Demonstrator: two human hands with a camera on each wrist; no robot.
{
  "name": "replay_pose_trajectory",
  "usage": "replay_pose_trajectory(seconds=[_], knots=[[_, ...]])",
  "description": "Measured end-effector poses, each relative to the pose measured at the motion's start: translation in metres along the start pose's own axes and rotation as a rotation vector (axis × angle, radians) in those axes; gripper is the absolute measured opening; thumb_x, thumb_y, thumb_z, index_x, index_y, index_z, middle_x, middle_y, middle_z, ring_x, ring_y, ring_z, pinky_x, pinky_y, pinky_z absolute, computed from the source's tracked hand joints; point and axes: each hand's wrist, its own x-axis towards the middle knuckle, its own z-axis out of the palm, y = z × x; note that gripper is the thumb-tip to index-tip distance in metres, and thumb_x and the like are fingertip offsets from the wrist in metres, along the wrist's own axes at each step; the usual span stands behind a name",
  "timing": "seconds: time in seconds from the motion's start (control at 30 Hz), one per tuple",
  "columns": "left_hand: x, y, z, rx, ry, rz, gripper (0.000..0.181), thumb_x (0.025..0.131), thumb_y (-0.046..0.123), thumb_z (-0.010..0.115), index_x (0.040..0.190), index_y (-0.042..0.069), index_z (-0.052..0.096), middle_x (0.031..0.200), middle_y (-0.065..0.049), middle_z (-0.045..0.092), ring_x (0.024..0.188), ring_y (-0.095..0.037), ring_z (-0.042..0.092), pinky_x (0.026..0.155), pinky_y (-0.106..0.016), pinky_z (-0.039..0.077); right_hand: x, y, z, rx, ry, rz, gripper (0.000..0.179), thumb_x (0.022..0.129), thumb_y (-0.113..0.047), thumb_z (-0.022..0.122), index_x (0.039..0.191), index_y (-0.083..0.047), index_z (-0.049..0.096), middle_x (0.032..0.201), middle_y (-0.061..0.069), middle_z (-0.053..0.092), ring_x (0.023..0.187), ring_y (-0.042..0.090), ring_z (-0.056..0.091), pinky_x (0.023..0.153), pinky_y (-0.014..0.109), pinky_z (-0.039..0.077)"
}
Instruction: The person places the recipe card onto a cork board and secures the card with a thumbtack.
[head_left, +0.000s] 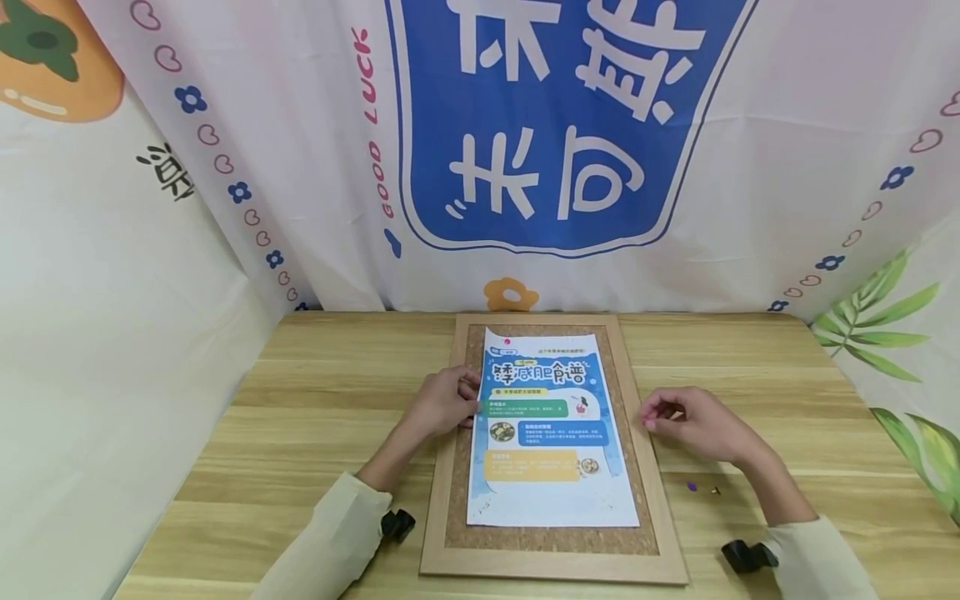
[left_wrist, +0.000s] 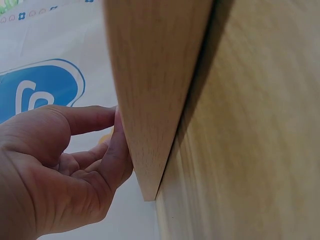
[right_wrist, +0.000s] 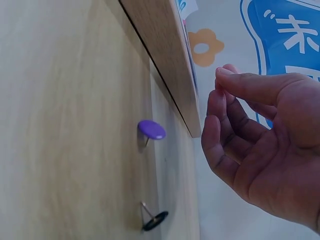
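Observation:
A printed sheet (head_left: 551, 504) with blue, green and yellow blocks lies on a cork board (head_left: 480, 537) in a light wooden frame (head_left: 555, 567). My left hand (head_left: 442, 400) pinches the sheet's left edge between thumb and index finger; the frame hides this edge in the left wrist view. Beyond the frame's right side hovers my right hand (head_left: 690, 421), fingers curled and thumb tip against the index finger. I cannot tell whether something small sits between those fingertips. Below that hand lie a purple thumbtack (right_wrist: 152, 130) and a dark thumbtack (right_wrist: 155, 221).
The framed board rests on a wood-grain table (head_left: 322, 417), its far end near the table's back edge. Behind hangs a printed white curtain (head_left: 337, 250) with a blue label, and more printed cloth covers both sides. A black wrist strap piece (head_left: 748, 556) sits by the right sleeve.

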Motion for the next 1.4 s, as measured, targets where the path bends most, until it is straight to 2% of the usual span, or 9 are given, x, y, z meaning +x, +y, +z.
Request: replay_pose_trajectory(seconds=[0.73, 1.4], knots=[[0.001, 0.0, 0.0, 0.0, 0.002, 0.012, 0.03, 0.096, -0.004, 0.073, 0.126, -0.003, 0.067, 0.095, -0.014, 0.074, 0.072, -0.017, 0.072, 0.061, -0.027, 0.065, 0.016, -0.013, 0.003, 0.034, -0.008, 0.026, 0.005, 0.102, -0.01, 0.072, 0.106, -0.01, 0.075, 0.098, 0.002, 0.072, 0.094, 0.019, 0.064, 0.081, 0.023, 0.059], [0.002, 0.0, 0.001, -0.002, 0.001, -0.001, 0.03, 0.096, -0.004, 0.073, 0.126, -0.002, 0.067, 0.096, -0.014, 0.073, 0.073, -0.018, 0.072, 0.061, -0.027, 0.065, 0.035, -0.016, 0.004, 0.081, -0.016, 0.006, 0.007, 0.101, -0.008, 0.071, 0.107, -0.005, 0.074, 0.098, 0.006, 0.072, 0.094, 0.022, 0.064, 0.079, 0.024, 0.059]])
